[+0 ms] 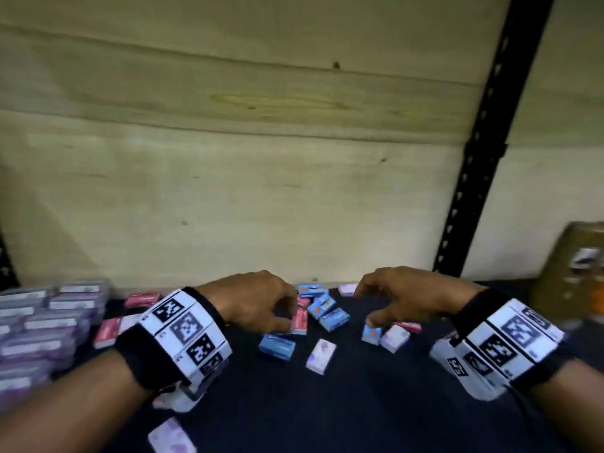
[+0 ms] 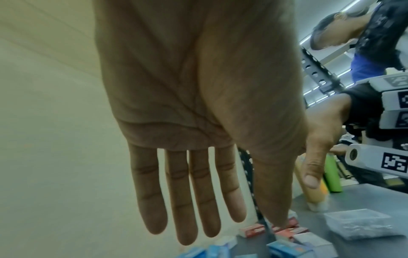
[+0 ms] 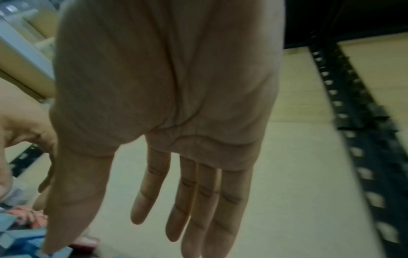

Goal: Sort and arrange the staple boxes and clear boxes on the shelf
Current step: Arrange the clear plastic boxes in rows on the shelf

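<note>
Small staple boxes lie scattered on the dark shelf (image 1: 359, 403): a cluster of blue ones (image 1: 327, 310), a red one (image 1: 300, 322), a lone blue one (image 1: 277, 345) and lilac-white ones (image 1: 321, 356). My left hand (image 1: 287, 317) hovers over the red box with straight fingers (image 2: 181, 209), holding nothing. My right hand (image 1: 364, 308) hangs over another blue box (image 1: 371, 334); its fingers (image 3: 198, 218) are straight and spread, and its thumb tip is close to that box. Clear boxes (image 1: 49, 322) are stacked at the far left.
A wooden back panel (image 1: 261, 174) closes the shelf behind. A black perforated upright (image 1: 483, 142) stands at the right, with a brown carton (image 1: 572, 273) beyond it. More pink boxes (image 1: 106, 331) lie near the clear stack. A loose clear box (image 2: 357, 225), a green bottle (image 2: 333, 174) and another person (image 2: 364, 34) are to the right.
</note>
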Tool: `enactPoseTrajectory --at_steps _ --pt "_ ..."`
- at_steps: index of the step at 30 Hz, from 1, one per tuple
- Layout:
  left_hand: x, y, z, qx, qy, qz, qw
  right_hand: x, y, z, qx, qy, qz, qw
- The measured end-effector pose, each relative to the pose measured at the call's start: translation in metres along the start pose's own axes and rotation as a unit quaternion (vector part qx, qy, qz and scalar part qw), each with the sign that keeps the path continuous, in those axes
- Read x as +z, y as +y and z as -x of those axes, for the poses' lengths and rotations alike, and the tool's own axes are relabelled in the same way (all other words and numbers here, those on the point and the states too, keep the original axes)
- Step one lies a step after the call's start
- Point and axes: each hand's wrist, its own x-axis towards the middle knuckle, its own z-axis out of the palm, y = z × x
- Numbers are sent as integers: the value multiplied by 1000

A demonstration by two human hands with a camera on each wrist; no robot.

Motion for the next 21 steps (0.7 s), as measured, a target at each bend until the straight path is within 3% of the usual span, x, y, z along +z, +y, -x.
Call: enactPoseTrajectory --at_steps 9,21 --pt "19 99 -82 105 -35 10 994 11 112 29 148 5 -36 988" --pt "42 161 -139 154 -62 47 985 32 181 -20 220 -4 -114 969"
